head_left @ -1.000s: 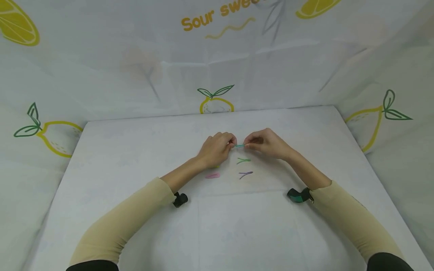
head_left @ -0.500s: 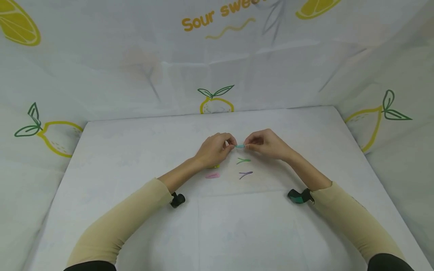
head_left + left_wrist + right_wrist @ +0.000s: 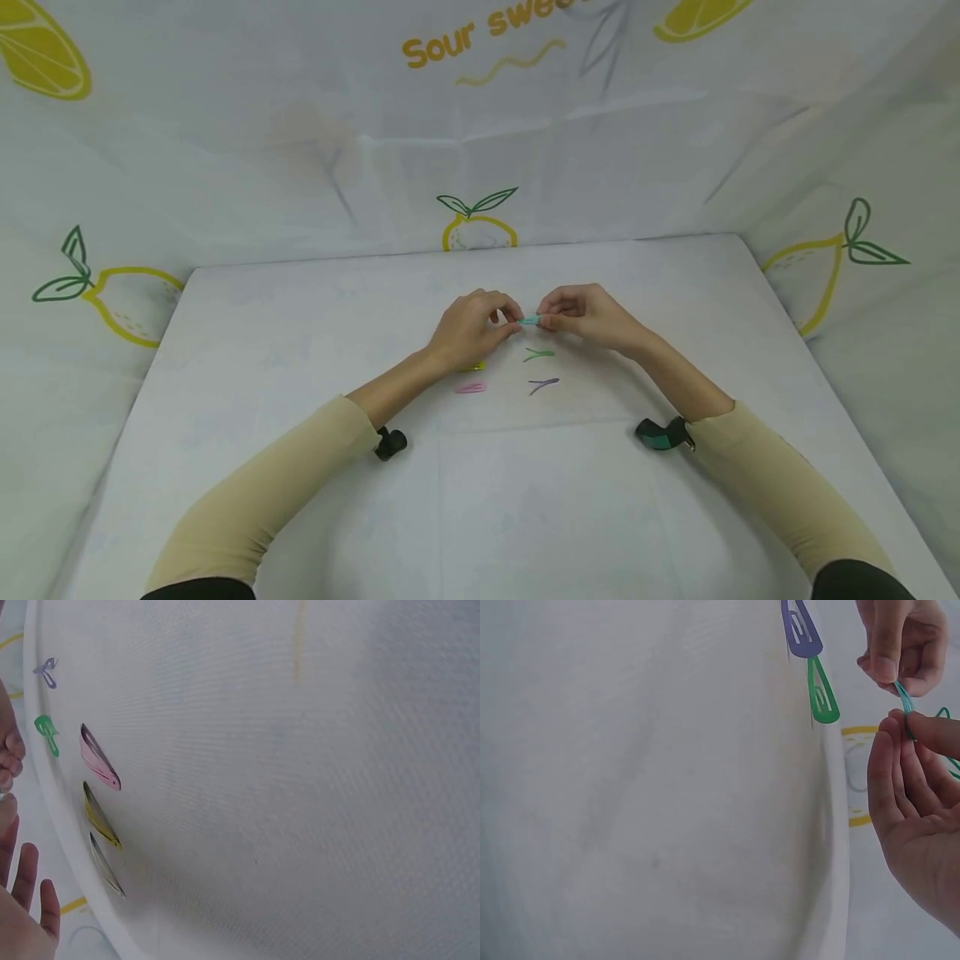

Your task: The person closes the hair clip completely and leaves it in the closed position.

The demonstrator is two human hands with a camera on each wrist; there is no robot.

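A teal snap hair clip [image 3: 529,321] is held above the table between both hands. My left hand [image 3: 476,327] pinches its left end and my right hand [image 3: 588,317] pinches its right end, with fingers curled, as the right wrist view also shows for the teal clip [image 3: 904,696]. Just nearer than the hands lie a green hair clip [image 3: 538,355] and a purple hair clip [image 3: 543,386], both sprung apart in a Y shape. A pink hair clip [image 3: 471,387] rests below my left wrist; a yellow hair clip [image 3: 472,367] is partly covered by that wrist.
A pale, thin clip [image 3: 107,864] shows beside the yellow one in the left wrist view. The white-covered table [image 3: 540,500] ends at a lemon-printed cloth wall [image 3: 300,167] behind, with similar cloth on both sides.
My left forearm has shifted slightly left, uncovering more of the yellow clip. The left fingers and thumb have spread a little wider, while both hands still hold the teal clip.
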